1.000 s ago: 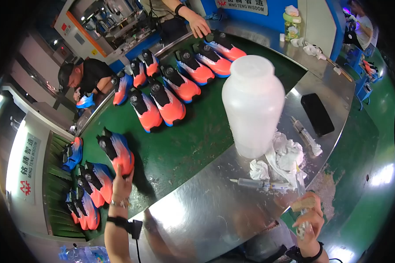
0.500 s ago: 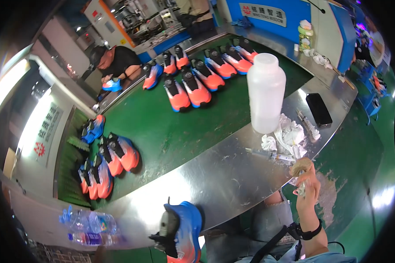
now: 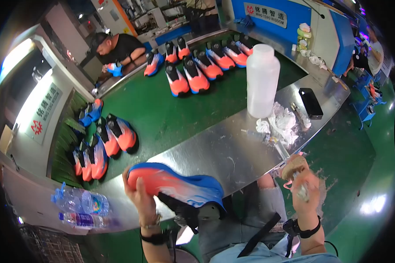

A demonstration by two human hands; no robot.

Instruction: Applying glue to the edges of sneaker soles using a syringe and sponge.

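Note:
My left hand [image 3: 140,197] is closed around the toe end of a running shoe [image 3: 175,182], coral at the toe and blue toward the heel. The shoe lies tilted on its side above the bench's near edge, its black collar and laces toward me. To the right, my right hand [image 3: 306,188] is closed on a tan, rough rounded block [image 3: 295,166]; its exact kind is unclear. A crumpled whitish piece [image 3: 303,192] shows among the same fingers. Just beyond that hand are crumpled white tissues [image 3: 281,122] and a syringe [image 3: 255,134] on the metal edge.
A tall white plastic bottle [image 3: 262,83], a second syringe [image 3: 301,115] and a black phone [image 3: 310,103] stand or lie at right. Several coral-blue shoes [image 3: 197,79] sit on the green conveyor belt [image 3: 162,127]. Water bottles [image 3: 83,201] lie at left. A co-worker [image 3: 118,50] handles a shoe across the belt.
My left hand has come into view, gripping the near shoe, which has been raised and turned sideways with its toe to the left. My right hand still holds the tan block.

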